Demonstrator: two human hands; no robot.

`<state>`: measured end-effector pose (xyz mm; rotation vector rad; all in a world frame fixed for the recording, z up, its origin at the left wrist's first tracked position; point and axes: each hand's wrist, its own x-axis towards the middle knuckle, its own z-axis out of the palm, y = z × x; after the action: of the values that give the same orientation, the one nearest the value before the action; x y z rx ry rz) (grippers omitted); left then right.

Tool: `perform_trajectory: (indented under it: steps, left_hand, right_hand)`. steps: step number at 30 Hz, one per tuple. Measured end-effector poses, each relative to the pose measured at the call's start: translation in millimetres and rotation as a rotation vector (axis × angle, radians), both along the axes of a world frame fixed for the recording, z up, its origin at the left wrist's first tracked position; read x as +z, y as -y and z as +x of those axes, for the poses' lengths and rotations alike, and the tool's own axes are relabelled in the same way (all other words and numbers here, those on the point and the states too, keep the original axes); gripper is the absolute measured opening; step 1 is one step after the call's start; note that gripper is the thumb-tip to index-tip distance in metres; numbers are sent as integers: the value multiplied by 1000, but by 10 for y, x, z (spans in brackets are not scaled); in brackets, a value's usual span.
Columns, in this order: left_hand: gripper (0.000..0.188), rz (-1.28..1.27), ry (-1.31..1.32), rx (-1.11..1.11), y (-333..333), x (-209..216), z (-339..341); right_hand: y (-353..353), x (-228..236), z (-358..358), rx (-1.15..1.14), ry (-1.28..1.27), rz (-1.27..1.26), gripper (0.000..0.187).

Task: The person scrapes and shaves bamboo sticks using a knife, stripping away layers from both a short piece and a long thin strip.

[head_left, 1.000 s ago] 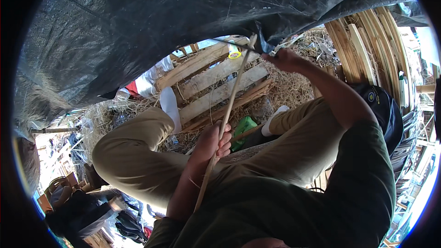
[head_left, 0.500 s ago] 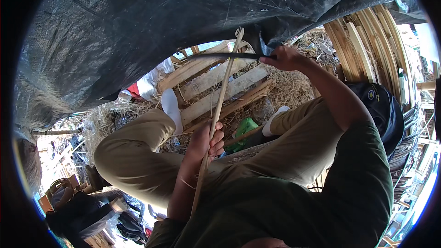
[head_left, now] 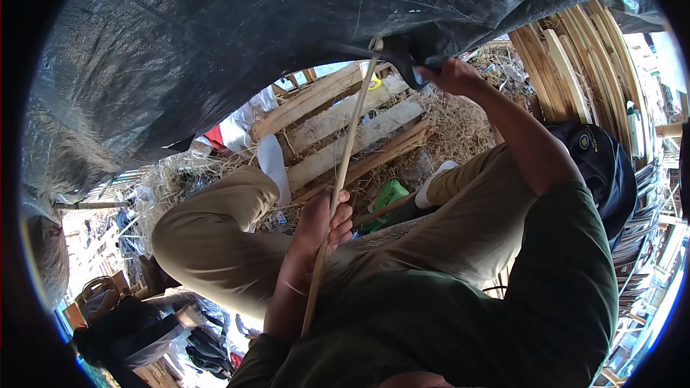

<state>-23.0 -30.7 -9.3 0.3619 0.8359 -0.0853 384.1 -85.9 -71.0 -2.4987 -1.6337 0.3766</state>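
Observation:
My left hand [head_left: 323, 221] is closed around a long, pale, slim wooden stick [head_left: 353, 126], near my lap. The stick slants up and away, its lower end against my shirt and its far end just under the dark tarp. My right hand [head_left: 454, 77] is at the upper right of the stick, closed on the handle of a long dark knife [head_left: 429, 72]. The blade is hard to make out against the tarp. It lies close to the stick's far end; whether they touch I cannot tell.
A dark tarp [head_left: 201, 50] hangs low across the far side. Beyond my legs lie wooden planks [head_left: 338, 111] on straw, with a green plastic item [head_left: 388, 197]. Stacked boards [head_left: 575, 65] and a dark cap [head_left: 600, 165] are at the right. Bags [head_left: 136, 330] lie at the lower left.
My right hand has moved slightly up, and the knife has turned from lying across the stick, blade pointing left, to near its far end. My left hand keeps its grip on the stick.

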Motion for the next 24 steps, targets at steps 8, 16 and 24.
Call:
perform_trajectory:
  steps: [8, 16, 24]
  left_hand:
    - [21, -3, -24, -15, 73, -103, -98]
    - [19, -31, -48, -5, 138, -157, -179]
    - [17, 14, -87, -11, 195, -120, -203]
  right_hand:
    - [50, 237, -91, 178, 85, -217, 71]
    - [22, 56, -55, 110, 117, -266, 75]
    - [-68, 125, -93, -146, -51, -295, 69]
